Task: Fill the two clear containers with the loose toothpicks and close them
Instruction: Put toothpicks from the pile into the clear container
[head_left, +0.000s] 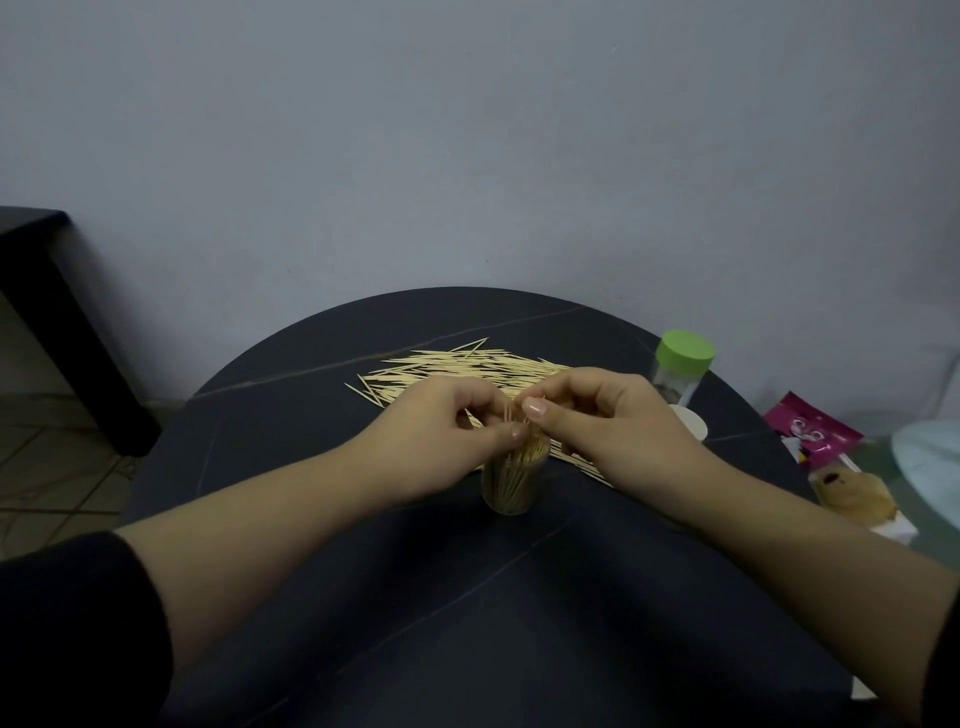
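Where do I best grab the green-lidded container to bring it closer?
Probably wrap the right hand round the clear body of the green-lidded container, just below its lid, coming from the table-centre side. It stands upright near the edge of the table, with a white round object close in front.

Bench (311, 545): near-black, thin pale vein lines.
Toothpicks (467, 364): pale straw-yellow.
Container (511, 488): clear, straw-yellow fill.
Second container (680, 387): clear, lime-green lid (684, 352).
Packet (810, 431): magenta, white and black print.
Sleeve (67, 623): black.
Wall (467, 130): flat grey-blue.
Floor (47, 467): brown tiles, thin grout lines.
Side table (62, 322): plain black.
Object at right edge (930, 457): pale blue-green.
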